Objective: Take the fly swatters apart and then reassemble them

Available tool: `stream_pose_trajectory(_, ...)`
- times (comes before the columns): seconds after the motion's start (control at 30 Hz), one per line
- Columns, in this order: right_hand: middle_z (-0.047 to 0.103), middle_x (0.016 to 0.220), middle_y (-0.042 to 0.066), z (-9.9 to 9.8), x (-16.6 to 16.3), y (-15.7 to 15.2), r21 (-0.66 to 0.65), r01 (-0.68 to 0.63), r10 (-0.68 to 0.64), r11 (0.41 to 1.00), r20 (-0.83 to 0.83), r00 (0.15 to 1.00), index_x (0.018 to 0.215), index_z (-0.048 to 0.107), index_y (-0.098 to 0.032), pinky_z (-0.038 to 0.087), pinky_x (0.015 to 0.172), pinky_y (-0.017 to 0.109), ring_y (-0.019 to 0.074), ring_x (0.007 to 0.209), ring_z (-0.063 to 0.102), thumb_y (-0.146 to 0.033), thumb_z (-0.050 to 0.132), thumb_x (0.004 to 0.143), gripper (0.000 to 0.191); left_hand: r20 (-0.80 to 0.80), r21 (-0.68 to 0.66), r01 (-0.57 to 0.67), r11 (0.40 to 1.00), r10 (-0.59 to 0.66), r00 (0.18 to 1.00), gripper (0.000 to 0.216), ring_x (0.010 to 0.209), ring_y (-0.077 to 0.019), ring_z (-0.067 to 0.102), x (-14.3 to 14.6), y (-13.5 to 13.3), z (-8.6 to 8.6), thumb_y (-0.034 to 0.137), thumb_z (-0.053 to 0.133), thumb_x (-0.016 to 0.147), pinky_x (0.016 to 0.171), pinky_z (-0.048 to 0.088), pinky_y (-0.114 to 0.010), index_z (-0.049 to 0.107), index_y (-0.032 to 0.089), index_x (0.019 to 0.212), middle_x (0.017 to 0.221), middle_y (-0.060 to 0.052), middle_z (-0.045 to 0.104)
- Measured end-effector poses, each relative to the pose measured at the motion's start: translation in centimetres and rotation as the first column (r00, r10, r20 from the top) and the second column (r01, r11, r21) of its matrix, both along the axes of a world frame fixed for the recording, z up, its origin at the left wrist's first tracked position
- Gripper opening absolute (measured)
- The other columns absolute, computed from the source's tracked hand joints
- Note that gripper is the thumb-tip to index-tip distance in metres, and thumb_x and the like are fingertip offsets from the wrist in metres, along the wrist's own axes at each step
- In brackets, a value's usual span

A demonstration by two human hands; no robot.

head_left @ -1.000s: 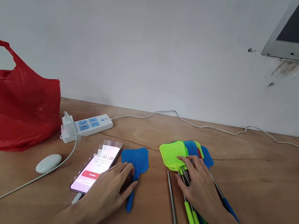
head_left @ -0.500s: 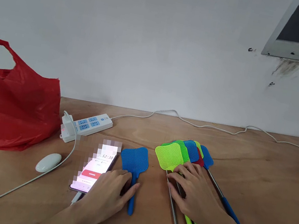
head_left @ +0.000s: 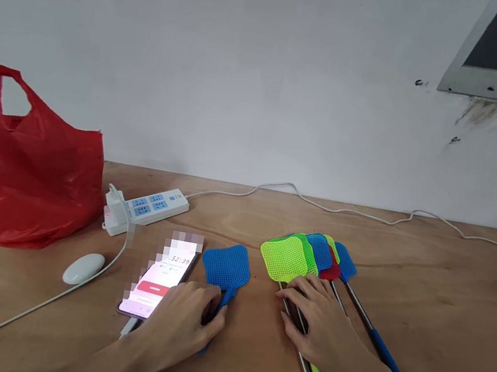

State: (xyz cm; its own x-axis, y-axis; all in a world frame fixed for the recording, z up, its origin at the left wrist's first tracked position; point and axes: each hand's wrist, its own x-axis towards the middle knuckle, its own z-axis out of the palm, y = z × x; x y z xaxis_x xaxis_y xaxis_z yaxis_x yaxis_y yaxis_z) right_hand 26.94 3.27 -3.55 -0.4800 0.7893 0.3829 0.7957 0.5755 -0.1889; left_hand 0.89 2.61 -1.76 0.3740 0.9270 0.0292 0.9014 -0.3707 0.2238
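Note:
My left hand (head_left: 187, 316) is closed around the handle of a short blue fly swatter (head_left: 227, 266), which lies at a slight tilt on the table. Its mesh head points away from me, and the hand covers most of the handle. To the right, my right hand (head_left: 321, 320) rests over the metal shafts of several fly swatters, its fingers curved and apart. A yellow-green mesh head (head_left: 284, 258) is foremost in this fanned pile, with green, blue and red heads behind it. One blue swatter's handle (head_left: 388, 358) sticks out to the right of my wrist.
A lit phone (head_left: 165, 274) lies beside my left hand, plugged into a cable. Behind it sits a white power strip (head_left: 152, 211), its cord running along the wall. A red plastic bag (head_left: 33, 180) and a white oval mouse-like object (head_left: 83, 268) are on the left.
The short blue swatter has turned slightly, its handle end swinging left under my left hand. Beneath my right hand, the yellow-green swatter's shaft has shifted right, closer to the others.

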Motion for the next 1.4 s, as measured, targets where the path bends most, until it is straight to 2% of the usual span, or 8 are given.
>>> stream_pose_trajectory(0.27,0.066,0.105,0.010,-0.1,0.1,0.1,0.015,0.010,-0.010,1.000,-0.009,1.000,0.100,0.070,-0.020,0.046,0.085,0.047,0.0300,0.101,0.057,-0.014,0.055,0.086,0.021,0.066,0.000,0.057,0.998,-0.057,0.996,0.026,0.057,-0.0198,0.058,-0.1,0.0,-0.2,0.032,0.040,0.098,0.053,0.030,-0.030,0.053,0.023,0.078,0.062,0.001,0.058)
stream_pose_trajectory(0.37,0.066,0.108,0.010,0.0,0.1,0.1,0.012,0.013,-0.013,1.000,-0.010,1.000,0.100,0.070,-0.020,0.045,0.086,0.047,0.0300,0.103,0.057,-0.013,0.055,0.086,0.022,0.096,0.018,0.066,0.998,-0.067,0.993,0.024,0.063,-0.0206,0.061,-0.1,0.0,0.0,0.033,0.041,0.098,0.056,0.037,-0.030,0.052,0.022,0.079,0.068,0.000,0.061)
stream_pose_trajectory(0.5,0.067,0.109,0.010,0.0,0.2,0.0,0.005,0.018,-0.018,1.000,-0.004,1.000,0.100,0.070,-0.020,0.046,0.086,0.047,0.0301,0.104,0.057,-0.013,0.056,0.085,0.022,0.203,0.130,0.120,0.984,-0.145,0.968,0.022,0.095,-0.0249,0.065,-0.2,0.0,0.0,0.031,0.041,0.100,0.081,0.051,-0.038,0.055,0.022,0.085,0.100,-0.007,0.069)
stream_pose_trajectory(0.63,0.067,0.110,0.010,-0.1,0.1,0.1,-0.004,0.007,-0.008,1.000,-0.008,1.000,0.102,0.070,-0.020,0.046,0.087,0.049,0.0305,0.104,0.057,-0.013,0.055,0.085,0.023,0.234,0.132,0.122,0.984,-0.151,0.960,0.018,0.117,-0.0285,0.061,-0.5,0.1,-0.7,0.028,0.040,0.102,0.099,0.048,-0.045,0.056,0.020,0.101,0.123,-0.012,0.066)
stream_pose_trajectory(0.73,0.067,0.111,0.010,-0.1,0.1,0.1,-0.005,0.010,-0.010,1.000,-0.010,1.000,0.103,0.069,-0.020,0.047,0.088,0.050,0.0314,0.106,0.056,-0.013,0.054,0.086,0.024,0.259,0.042,0.153,0.987,-0.159,0.953,0.020,0.107,-0.0262,0.066,-0.4,-0.2,-0.8,0.029,0.038,0.104,0.090,0.052,-0.040,0.053,0.021,0.116,0.119,-0.010,0.068)
stream_pose_trajectory(0.87,0.066,0.118,0.011,-0.1,0.1,0.1,-0.003,-0.013,0.013,1.000,-0.011,1.000,0.109,0.068,-0.021,0.046,0.092,0.051,0.0319,0.112,0.055,-0.012,0.054,0.086,0.028,0.359,-0.053,0.233,0.971,-0.199,0.912,0.018,0.086,-0.0202,0.067,-0.1,-0.7,0.0,0.033,0.037,0.106,0.076,0.050,-0.032,0.052,0.025,0.108,0.096,-0.001,0.068)
stream_pose_trajectory(1.17,0.059,0.141,0.009,0.2,0.4,0.1,-0.074,-0.117,0.119,0.990,0.029,0.992,0.128,0.062,-0.020,0.039,0.108,0.053,0.0311,0.131,0.046,-0.018,0.055,0.089,0.039,0.292,0.061,0.049,0.997,-0.064,0.954,0.025,0.083,-0.0273,0.061,-0.4,0.2,-0.5,0.036,0.033,0.104,0.073,0.047,-0.042,0.049,0.021,0.091,0.091,-0.007,0.062)
stream_pose_trajectory(1.4,0.048,0.153,0.007,0.7,0.5,0.0,-0.211,-0.167,0.193,0.963,0.106,0.976,0.143,0.052,-0.022,0.029,0.113,0.062,0.0361,0.141,0.037,-0.040,0.058,0.092,0.054,0.281,0.070,0.063,0.996,-0.081,0.956,0.018,0.092,-0.0284,0.062,-0.5,0.3,-1.3,0.032,0.035,0.103,0.080,0.049,-0.044,0.050,0.022,0.097,0.099,-0.008,0.066)
